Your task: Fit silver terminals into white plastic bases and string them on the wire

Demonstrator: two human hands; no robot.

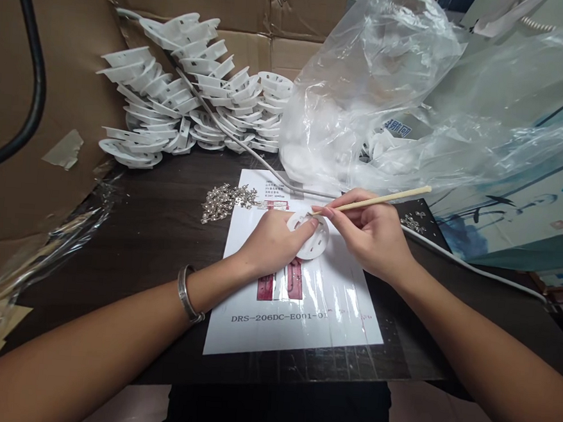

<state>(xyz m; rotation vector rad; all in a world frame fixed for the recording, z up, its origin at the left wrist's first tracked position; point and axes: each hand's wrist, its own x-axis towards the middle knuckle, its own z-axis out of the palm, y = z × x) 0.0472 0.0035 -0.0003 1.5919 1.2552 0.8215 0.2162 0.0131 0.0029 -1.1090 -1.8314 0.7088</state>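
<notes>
My left hand (275,241) is closed on a round white plastic disc (315,242) with small slots, its thumb lying on the disc's face. In my right hand (371,230) a thin wooden stick (383,198), like a chopstick, is held like a pen. The stick's tip touches or nearly touches the disc's upper edge; any small part there is too small to make out. Under both hands lies a white printed sheet (272,338) with red pictures. Small metal clips (224,202) are heaped left of the disc, and a few more metal pieces (413,223) lie beyond my right hand.
Stacks of white plastic discs (174,94) lean at the back left. A clear plastic bag (346,113) with white parts stands behind my hands. A grey cable (211,113) crosses the dark table (115,238). Cardboard walls (54,79) rise left and behind.
</notes>
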